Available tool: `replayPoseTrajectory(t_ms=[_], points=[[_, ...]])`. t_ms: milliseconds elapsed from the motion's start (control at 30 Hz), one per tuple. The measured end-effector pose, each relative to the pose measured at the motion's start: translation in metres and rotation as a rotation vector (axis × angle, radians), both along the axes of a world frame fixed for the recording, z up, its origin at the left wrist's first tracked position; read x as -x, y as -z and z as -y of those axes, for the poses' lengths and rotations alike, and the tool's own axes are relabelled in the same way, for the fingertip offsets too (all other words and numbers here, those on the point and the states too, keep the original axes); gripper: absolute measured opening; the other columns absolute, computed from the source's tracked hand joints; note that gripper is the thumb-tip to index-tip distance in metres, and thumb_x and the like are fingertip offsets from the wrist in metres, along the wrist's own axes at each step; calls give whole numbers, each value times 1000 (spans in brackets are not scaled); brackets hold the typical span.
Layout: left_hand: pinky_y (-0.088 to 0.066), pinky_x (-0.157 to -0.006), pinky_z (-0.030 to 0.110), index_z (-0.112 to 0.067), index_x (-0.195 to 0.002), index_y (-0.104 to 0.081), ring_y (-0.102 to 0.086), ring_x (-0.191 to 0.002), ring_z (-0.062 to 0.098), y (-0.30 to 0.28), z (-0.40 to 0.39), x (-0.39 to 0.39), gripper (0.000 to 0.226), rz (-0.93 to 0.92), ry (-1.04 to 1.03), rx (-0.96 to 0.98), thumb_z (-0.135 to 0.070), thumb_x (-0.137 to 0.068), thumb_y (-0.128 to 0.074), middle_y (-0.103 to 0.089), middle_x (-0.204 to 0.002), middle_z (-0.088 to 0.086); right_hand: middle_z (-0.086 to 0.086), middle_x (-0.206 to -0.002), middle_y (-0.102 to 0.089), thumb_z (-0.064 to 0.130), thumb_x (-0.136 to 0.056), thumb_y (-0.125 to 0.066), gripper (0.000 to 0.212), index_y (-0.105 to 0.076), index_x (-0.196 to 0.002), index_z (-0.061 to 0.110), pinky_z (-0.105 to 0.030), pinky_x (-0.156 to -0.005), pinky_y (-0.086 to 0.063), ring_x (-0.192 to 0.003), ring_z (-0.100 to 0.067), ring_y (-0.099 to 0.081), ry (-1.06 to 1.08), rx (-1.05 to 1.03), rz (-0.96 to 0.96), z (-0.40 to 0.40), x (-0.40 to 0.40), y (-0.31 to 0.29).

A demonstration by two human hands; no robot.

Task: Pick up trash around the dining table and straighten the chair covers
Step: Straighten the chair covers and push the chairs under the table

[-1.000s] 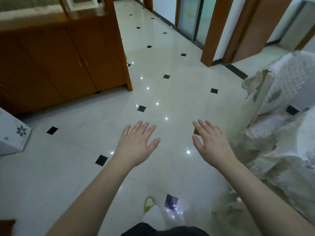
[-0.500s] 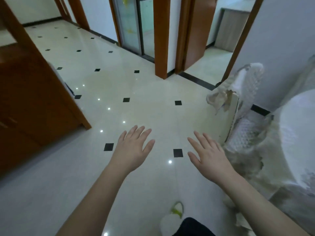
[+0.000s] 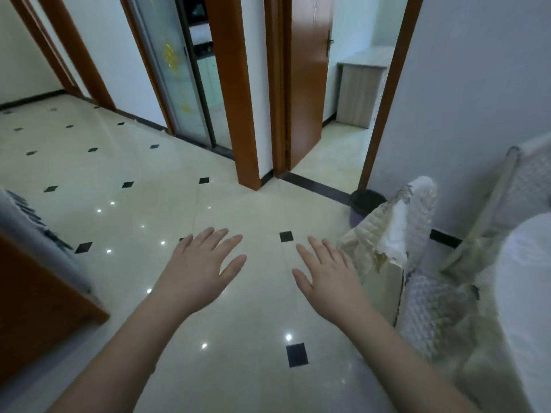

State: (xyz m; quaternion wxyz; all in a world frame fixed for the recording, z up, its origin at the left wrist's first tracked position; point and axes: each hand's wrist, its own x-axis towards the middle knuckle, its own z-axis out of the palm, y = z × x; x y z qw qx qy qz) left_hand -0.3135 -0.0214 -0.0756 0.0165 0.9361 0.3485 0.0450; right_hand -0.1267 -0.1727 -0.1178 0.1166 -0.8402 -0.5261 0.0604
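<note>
Left grip: the left hand (image 3: 199, 272) holds nothing; its fingers are straight and spread, thumb splayed toward the right, palm facing down.
Right grip: the right hand (image 3: 326, 277) also holds nothing; fingers straight and slightly fanned, thumb out toward the left, palm down.
Hand pose: both hands hover side by side above the floor (image 3: 149, 204), apart from each other, fingertips pointing away from the person.
Arms: both bare forearms reach forward from the lower edge of the view, the left from lower left, the right from lower right.
Chair cover: a pale patterned chair cover (image 3: 390, 234) hangs rumpled over a chair back just to the right of the right hand, near it but not touching; its top edge is folded and bunched.
Table: a white-covered table (image 3: 527, 293) sits at the right edge, beyond the chair.
Bin: a dark bin (image 3: 366, 201) stands on the floor against the wall, behind the chair back.
Cabinet: a wooden cabinet (image 3: 35, 308) fills the lower left.
Doorway: an open wooden door (image 3: 310, 84) stands ahead, with a sliding glass door (image 3: 179, 70) to its left.
</note>
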Motion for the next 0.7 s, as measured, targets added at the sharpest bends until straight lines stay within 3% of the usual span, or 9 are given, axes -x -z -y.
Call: replayPoseTrajectory(t_ms=[467,700], points=[[-10,-117,38,-41,-147,-23,-14,-144,9,-59,-241,-179,59,77,179,26,-62,-93,-13,-23,-156,-14,3,-160,-12,54,-98,-21,56,-20,-150,32,-41,-118,-5,-146,-19,-8,137,-6,167,-235,-161,-63],[-4,-119,41,-40,-147,-22,-8,-146,11,-92,-323,-309,57,137,391,-59,-58,-95,-11,-21,-156,-14,3,-157,-21,53,-98,-24,54,-26,-147,33,-38,-116,-14,-144,-19,-18,345,-46,239,-294,-259,-95]])
